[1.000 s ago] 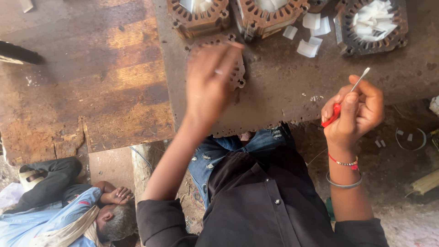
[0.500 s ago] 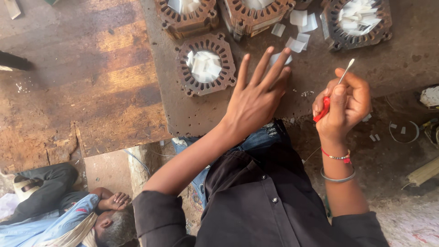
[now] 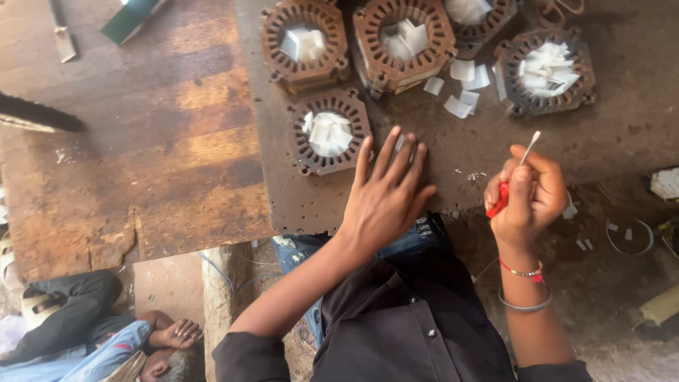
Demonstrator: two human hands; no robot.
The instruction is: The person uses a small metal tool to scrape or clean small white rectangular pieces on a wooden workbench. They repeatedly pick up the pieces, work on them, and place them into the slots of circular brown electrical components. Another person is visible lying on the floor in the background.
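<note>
Since half a second ago our left hand (image 3: 387, 198) has slid down off the rusty ring and now lies flat on the metal desk (image 3: 453, 163), fingers spread, holding nothing. It rests just beside the nearest ring (image 3: 328, 131), a rusty slotted motor core with white paper slips stacked in its middle; the fingertips sit close to its lower right edge without touching it.

Our right hand (image 3: 525, 199) has hardly moved. It is curled shut around a small red-handled tool (image 3: 511, 180), whose thin pale tip points up and to the right, above the desk's front edge.

Three more rings stand along the far side: one at upper left (image 3: 305, 44), one at the centre (image 3: 404, 42) and one at the right (image 3: 544, 71), each filled with white slips. Loose slips (image 3: 460, 90) lie scattered between them.

We judge the risks to be small but real. The slotted rings look rough and sharp-edged, so a bare hand sliding along one could get scraped. The thin tool tip, held up near our left fingers, could jab them. The loose slips could be brushed off the desk onto the floor, where another person (image 3: 78, 332) lies at lower left.
</note>
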